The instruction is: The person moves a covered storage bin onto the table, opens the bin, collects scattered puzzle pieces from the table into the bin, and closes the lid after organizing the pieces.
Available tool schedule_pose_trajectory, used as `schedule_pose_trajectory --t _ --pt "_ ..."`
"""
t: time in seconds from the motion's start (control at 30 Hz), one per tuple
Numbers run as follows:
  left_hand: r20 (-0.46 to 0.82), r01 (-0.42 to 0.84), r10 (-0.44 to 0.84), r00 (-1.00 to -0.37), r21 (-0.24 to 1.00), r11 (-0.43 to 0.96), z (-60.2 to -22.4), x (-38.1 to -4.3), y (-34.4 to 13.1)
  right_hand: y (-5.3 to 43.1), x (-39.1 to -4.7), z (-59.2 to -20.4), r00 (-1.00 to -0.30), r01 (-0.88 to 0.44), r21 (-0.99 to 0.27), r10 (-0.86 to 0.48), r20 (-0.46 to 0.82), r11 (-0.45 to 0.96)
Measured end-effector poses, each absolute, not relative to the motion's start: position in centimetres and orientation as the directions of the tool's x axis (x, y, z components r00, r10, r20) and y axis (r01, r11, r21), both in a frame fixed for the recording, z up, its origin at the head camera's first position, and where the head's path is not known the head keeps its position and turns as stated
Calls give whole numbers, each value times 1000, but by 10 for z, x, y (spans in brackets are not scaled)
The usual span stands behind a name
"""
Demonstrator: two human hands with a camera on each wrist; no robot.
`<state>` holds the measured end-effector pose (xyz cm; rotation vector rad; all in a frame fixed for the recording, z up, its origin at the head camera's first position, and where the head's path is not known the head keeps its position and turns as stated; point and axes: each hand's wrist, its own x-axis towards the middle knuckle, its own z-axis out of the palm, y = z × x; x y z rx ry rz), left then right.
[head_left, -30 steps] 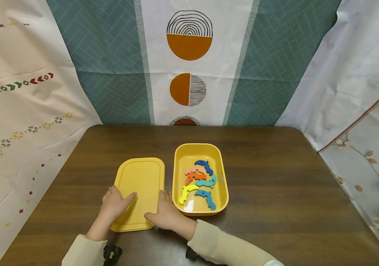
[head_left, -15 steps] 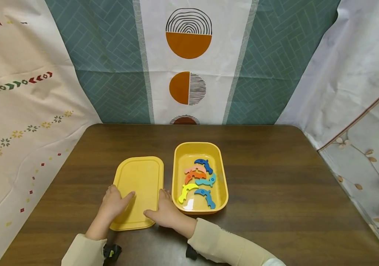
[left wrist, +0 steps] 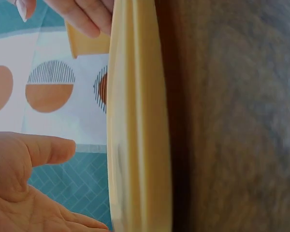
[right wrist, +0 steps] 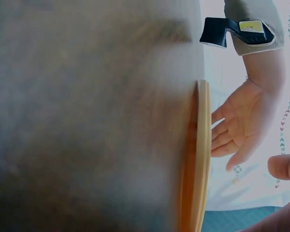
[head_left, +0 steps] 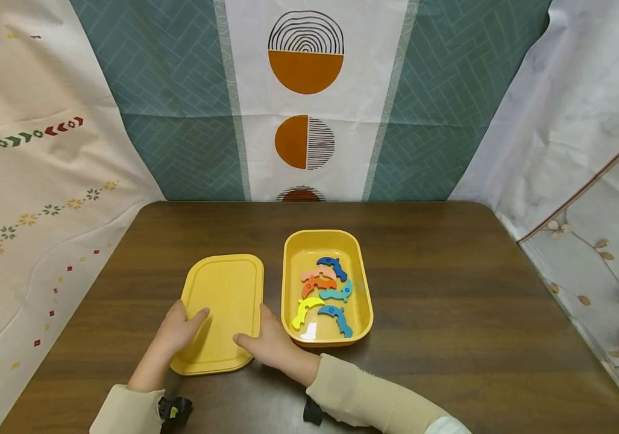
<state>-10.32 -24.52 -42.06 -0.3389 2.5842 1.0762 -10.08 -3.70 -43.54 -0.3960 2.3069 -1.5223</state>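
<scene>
A yellow rectangular lid (head_left: 225,289) with rounded corners lies on the wooden table, left of the box. My left hand (head_left: 178,328) is at its left edge, fingers straight along the rim and thumb raised over the top. At the opposite edge is my right hand (head_left: 273,340), in the gap beside the box, its thumb spread above the lid. In the left wrist view the left thumb (left wrist: 50,150) stands apart from the lid's rim (left wrist: 140,121). The right wrist view shows the left hand's extended fingers (right wrist: 224,137) right at the rim.
Just right of the right hand stands a yellow open box (head_left: 328,238). In it lie several small flat curved pieces, among them a dark blue piece (head_left: 335,265), an orange piece (head_left: 317,284) and a bright yellow piece (head_left: 304,310). Patterned cloths hang around the table (head_left: 450,289).
The lid has shifted slightly left with the left hand, and the gap between lid and box is wider. The right hand stays nearly in place. The box pieces lie as before.
</scene>
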Motion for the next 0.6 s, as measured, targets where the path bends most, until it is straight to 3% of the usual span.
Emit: schedule_pose_trajectory --t 0.6 --pt "-409 -429 -155 -899 754 497 -419 -97 -262 -47 -100 -432 -905 19 -955 -401 -142 296"
